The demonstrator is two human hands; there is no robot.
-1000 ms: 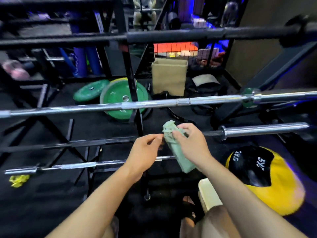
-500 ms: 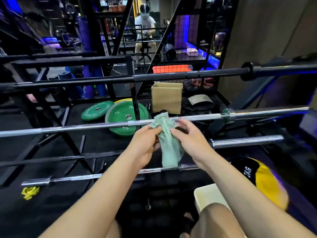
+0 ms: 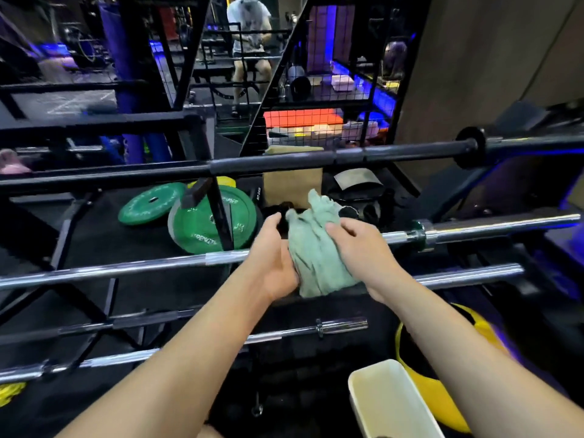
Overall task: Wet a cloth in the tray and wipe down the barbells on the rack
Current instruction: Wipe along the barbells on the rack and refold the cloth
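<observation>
A pale green cloth (image 3: 316, 248) hangs bunched between my two hands, in front of a chrome barbell (image 3: 126, 270) that runs across the rack. My left hand (image 3: 271, 260) holds the cloth's left side with curled fingers. My right hand (image 3: 360, 251) grips its right side from above. A black barbell (image 3: 284, 164) lies one level higher. Two thinner chrome bars (image 3: 284, 335) lie lower down. A white tray (image 3: 388, 403) stands at the bottom right, by my right forearm.
Green weight plates (image 3: 202, 222) lean behind the rack's black upright (image 3: 221, 213). A tan box (image 3: 290, 184) stands beyond the bars. A yellow and black ball (image 3: 442, 393) lies right of the tray. A mirror at the back shows a seated person (image 3: 249, 36).
Both hands have risen with the cloth from the lower bars up to the chrome barbell. The view has tilted up, and the cloth is now spread wider between the hands.
</observation>
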